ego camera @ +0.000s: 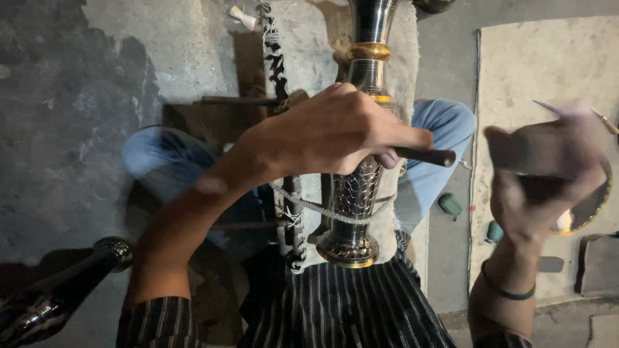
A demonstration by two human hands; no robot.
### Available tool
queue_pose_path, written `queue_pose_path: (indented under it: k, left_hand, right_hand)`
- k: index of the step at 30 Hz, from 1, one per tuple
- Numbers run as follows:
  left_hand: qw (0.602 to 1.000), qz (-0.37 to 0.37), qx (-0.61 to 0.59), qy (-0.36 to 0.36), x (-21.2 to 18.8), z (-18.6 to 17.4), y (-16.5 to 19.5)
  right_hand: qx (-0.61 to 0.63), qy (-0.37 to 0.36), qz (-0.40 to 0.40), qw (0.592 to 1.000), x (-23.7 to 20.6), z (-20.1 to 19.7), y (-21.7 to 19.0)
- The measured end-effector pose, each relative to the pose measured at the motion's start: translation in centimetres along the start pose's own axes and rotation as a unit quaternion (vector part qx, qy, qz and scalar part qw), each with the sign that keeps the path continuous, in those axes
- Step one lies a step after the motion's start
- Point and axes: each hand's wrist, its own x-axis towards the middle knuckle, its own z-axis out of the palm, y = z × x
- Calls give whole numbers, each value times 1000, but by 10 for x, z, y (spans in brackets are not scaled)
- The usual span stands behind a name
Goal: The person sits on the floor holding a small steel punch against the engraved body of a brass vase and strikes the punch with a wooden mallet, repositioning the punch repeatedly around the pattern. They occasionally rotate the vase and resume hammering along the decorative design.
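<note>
No packages, labels, signs, screens.

Grey concrete floor [84, 77], pale mat [541, 71] at right, two small green objects [450, 205], dark metal vase [45, 296] lying lower left

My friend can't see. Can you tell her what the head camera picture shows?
A person's left hand presses a dark rod-shaped tool against a tall engraved silver-and-gold metal vase lying roped on cloth over their lap. Their blurred right hand is raised beside it, gripping a dark object.
</note>
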Motion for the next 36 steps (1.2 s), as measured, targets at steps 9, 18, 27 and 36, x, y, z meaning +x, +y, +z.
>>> queue_pose_path:
  k: [9, 18, 27, 36]
  left_hand:
    - [999, -41, 21, -8, -3, 0, 9]
    - [991, -134, 16, 3, -3, -2, 25]
    - [989, -114, 4, 90, -7, 2, 35]
    - [969, -154, -15, 192, -1, 0, 55]
  right_hand:
    - [-19, -48, 13, 999, 27, -23, -38]
    - [-49, -127, -115, 984, 58, -36, -28]
    - [-195, -180, -241, 934, 103, -51, -71]
    - [77, -186, -152, 968, 121, -37, -33]
